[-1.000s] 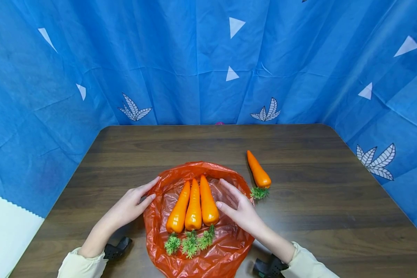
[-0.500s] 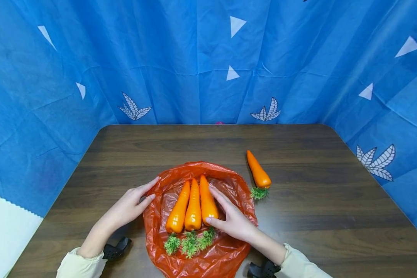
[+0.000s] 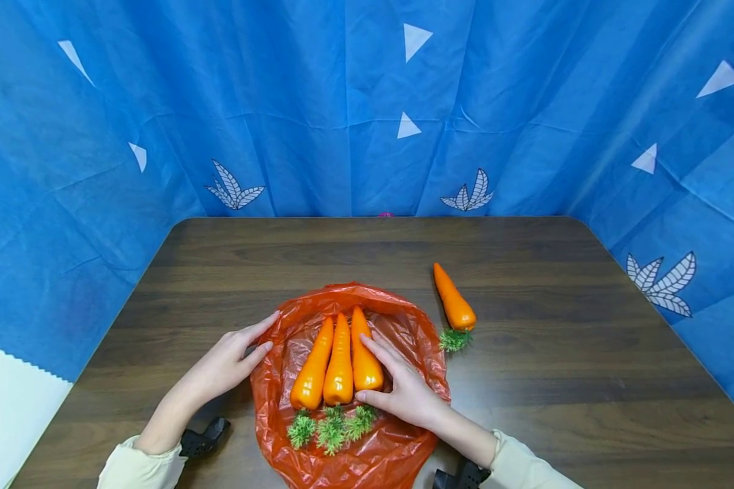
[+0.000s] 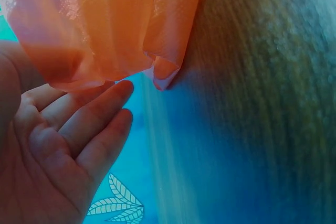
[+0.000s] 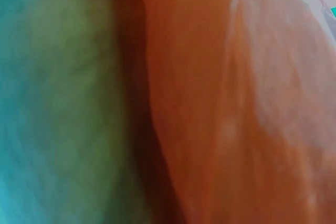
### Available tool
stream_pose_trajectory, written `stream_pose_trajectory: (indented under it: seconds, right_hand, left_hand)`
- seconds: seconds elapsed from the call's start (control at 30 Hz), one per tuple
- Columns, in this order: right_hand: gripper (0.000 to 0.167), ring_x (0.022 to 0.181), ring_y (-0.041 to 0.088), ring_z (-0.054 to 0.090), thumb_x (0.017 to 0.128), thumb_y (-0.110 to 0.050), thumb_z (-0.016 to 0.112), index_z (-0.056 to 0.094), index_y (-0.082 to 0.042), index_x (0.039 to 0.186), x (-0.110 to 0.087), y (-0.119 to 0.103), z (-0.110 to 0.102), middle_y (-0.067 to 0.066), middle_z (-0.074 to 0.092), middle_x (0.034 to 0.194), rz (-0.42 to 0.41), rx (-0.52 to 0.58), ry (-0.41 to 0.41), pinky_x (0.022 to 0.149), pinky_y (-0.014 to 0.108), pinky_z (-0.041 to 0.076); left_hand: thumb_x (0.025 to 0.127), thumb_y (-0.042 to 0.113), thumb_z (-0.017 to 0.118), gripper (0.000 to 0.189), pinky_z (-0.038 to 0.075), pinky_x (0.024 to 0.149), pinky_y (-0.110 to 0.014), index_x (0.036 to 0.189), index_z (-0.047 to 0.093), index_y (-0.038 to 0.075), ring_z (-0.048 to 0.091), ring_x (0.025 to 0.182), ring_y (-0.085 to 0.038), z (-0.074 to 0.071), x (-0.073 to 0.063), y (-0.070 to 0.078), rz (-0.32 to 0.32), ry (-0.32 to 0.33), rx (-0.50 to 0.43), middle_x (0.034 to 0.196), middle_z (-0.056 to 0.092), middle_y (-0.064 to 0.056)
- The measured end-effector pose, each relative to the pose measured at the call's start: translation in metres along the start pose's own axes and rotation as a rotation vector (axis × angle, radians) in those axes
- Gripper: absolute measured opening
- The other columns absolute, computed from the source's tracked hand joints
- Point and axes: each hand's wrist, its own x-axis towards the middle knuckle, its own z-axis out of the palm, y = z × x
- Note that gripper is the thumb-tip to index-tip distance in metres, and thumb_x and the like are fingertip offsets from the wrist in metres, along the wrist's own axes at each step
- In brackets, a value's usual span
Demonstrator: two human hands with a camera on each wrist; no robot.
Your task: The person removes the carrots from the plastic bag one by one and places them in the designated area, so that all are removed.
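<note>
Three glossy orange carrots with green tops lie side by side in a red plastic bag (image 3: 397, 441) spread wide: the left carrot (image 3: 312, 370), the middle carrot (image 3: 340, 363) and the right carrot (image 3: 363, 353). My left hand (image 3: 226, 363) touches the bag's left rim with extended fingers. In the left wrist view, the bag's edge (image 4: 126, 30) hangs over those fingers (image 4: 102, 111). Inside the bag, my right hand (image 3: 406, 394) has its fingers and thumb spread along the right carrot's side, touching it. Blurred red film (image 5: 194, 103) fills much of the right wrist view.
Another carrot (image 3: 454, 299) lies on the wooden table (image 3: 556, 319), beyond the bag's right rim. A blue patterned curtain (image 3: 306, 81) surrounds the table's back and sides. Dark wrist devices (image 3: 204, 438) sit near both wrists.
My right hand has moved left and slightly nearer, from the bag's right part to the right carrot. My left hand stays at the left rim.
</note>
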Motion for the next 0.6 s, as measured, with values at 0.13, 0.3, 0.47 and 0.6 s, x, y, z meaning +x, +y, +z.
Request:
stream_pose_trajectory:
  seconds: [0.13,0.3,0.47,0.6]
  right_hand:
    - [0.066,0.135,0.03,0.022,0.084,-0.025,0.072,0.043,-0.014,0.142,-0.0006,0.0017,0.0015,0.015,0.021,0.151,-0.01,0.01,0.016,0.102,0.054,0.028]
    - [0.062,0.134,0.028,0.026,0.086,-0.02,0.07,0.044,-0.013,0.141,-0.0006,0.0006,0.0014,0.014,0.021,0.151,0.004,0.031,0.032,0.1,0.045,0.035]
    - [0.06,0.131,0.032,0.031,0.087,-0.015,0.068,0.044,-0.011,0.141,-0.0014,-0.0022,0.0006,0.019,0.024,0.148,0.019,0.039,0.051,0.097,0.043,0.038]
    - [0.059,0.127,0.034,0.037,0.086,-0.011,0.068,0.044,-0.009,0.14,-0.0019,-0.0041,0.0007,0.023,0.027,0.146,0.019,0.031,0.075,0.094,0.043,0.042]
  left_hand:
    - [0.094,0.011,0.058,0.056,0.044,0.089,-0.049,0.143,0.034,0.0,0.051,0.115,-0.033,-0.0002,0.0001,0.0003,0.002,-0.002,-0.003,0.134,0.047,-0.02]
    - [0.094,0.011,0.058,0.056,0.044,0.089,-0.048,0.143,0.034,0.0,0.052,0.114,-0.032,-0.0001,0.0004,-0.0002,0.006,0.0,0.002,0.134,0.047,-0.019]
    - [0.094,0.011,0.058,0.056,0.044,0.089,-0.049,0.143,0.035,0.0,0.052,0.115,-0.033,0.0002,0.0002,-0.0007,0.004,0.001,0.0,0.134,0.048,-0.019]
    - [0.094,0.011,0.058,0.056,0.044,0.09,-0.049,0.143,0.035,0.0,0.051,0.116,-0.033,0.0003,0.0002,-0.0011,0.003,-0.001,-0.001,0.135,0.047,-0.019]
